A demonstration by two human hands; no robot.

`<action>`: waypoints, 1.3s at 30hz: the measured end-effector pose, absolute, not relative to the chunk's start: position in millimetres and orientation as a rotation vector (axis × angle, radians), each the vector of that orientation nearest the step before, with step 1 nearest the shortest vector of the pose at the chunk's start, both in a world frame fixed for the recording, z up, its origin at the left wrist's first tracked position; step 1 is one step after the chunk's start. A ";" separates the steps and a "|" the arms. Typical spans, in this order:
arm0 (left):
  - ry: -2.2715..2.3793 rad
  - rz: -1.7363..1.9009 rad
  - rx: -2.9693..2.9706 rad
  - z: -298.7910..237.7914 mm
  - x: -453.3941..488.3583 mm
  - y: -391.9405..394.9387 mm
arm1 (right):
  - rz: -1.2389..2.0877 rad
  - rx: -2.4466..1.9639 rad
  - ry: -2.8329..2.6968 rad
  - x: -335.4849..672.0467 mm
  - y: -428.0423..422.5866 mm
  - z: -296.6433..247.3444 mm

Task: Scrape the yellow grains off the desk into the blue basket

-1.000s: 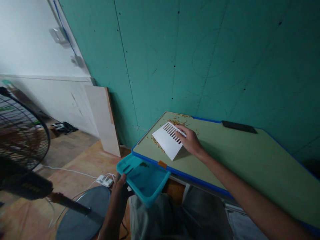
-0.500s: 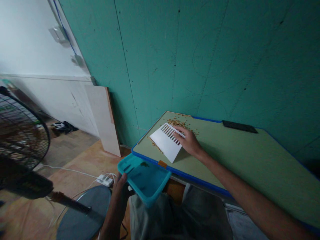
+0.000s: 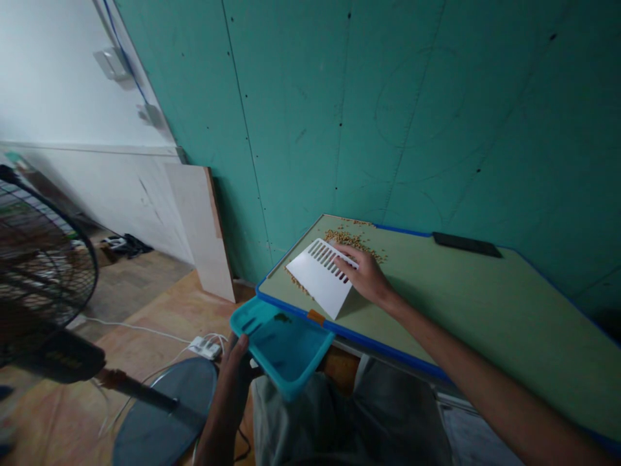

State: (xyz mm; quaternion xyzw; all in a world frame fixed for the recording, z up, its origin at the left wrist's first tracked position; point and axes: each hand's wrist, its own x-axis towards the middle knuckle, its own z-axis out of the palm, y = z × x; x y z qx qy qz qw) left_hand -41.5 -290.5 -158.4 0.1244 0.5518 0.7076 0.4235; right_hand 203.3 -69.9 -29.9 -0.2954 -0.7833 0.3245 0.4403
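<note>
My right hand (image 3: 365, 275) grips the slotted upper edge of a bent white plastic panel (image 3: 323, 275), which stands tilted on the table (image 3: 466, 291). Small tan beans or grains (image 3: 347, 238) lie in a heap behind the panel. More of them line its lower left edge. My left hand (image 3: 237, 359) holds the left rim of a turquoise plastic tray (image 3: 286, 349), thumb over the rim. The tray sits below the table's front left edge, over my lap. A small dark patch shows inside it.
A black oblong object (image 3: 466, 244) lies by the table's back edge, against the green wall (image 3: 310, 116). An orange clip or tab (image 3: 315, 316) sits on the front edge. At left stand a fan (image 3: 48, 278), a power strip (image 3: 204, 347) with cords, and a leaning white board (image 3: 201, 226).
The white panel has slid slightly left and toward the table's front edge, with my right hand still on it. The tray stays nearly in place.
</note>
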 end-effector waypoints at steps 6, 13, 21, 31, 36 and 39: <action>1.348 1.797 0.302 -165.3 -45.6 -288.6 | 0.803 -0.721 -1.942 202.6 -75.0 -26.3; 1.348 1.791 0.312 -160.8 -41.4 -293.2 | 0.791 -0.711 -1.949 202.2 -73.7 -28.0; 1.349 1.774 0.308 -169.5 -47.3 -287.4 | 0.853 -0.717 -1.937 201.0 -74.1 -28.1; 1.328 1.771 0.167 -190.0 -75.4 -283.9 | 0.975 -0.713 -1.898 191.6 -63.4 -31.8; 1.315 1.770 0.199 -178.9 -67.1 -290.6 | 1.061 -0.682 -1.958 184.5 -68.6 -31.4; 1.293 1.777 0.277 -169.7 -57.0 -294.7 | 1.103 -0.661 -2.013 179.7 -77.6 -30.2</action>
